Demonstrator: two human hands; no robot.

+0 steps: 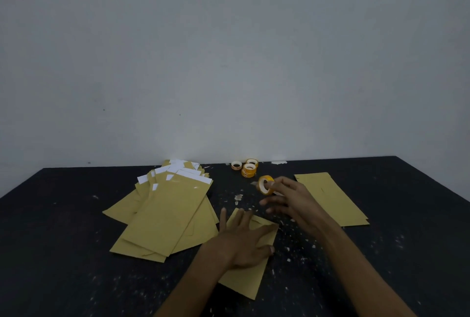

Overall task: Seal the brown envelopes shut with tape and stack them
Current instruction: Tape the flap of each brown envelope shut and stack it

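While the left hand [244, 240] lies flat on the brown envelope [245, 279] at table centre, with fingers straight and spread, it pins rather than grips. The right hand [295, 202] is out at the tape roll [265, 185], which stands on edge beyond the envelope. Its fingertips reach the roll's rim, but motion blur hides whether they pinch it. Cannot tell.

Handling (judgement): the envelope is thin paper, so it is light and floppy and apt to skid on the black table [63, 227]. It is best held as now, with a flat palm pressing just below the folded flap. Tape is thin film, sticky, and likely to cling to itself. Hold the roll by its rim and the free end between two fingertips, and keep the strip short.

Containers:
- Centre envelope: flap looks creased down, contents not visible.
- Loose pile of envelopes [162, 217], left of centre: tops open, with white paper [189, 176] sticking out of several.
- Flat stack [333, 199] on the right: at least two envelopes, laid square, with nothing protruding — presumably sealed.

Three spare rolls [248, 170] sit near the far table edge. Pale scraps [238, 197] dot the surface.
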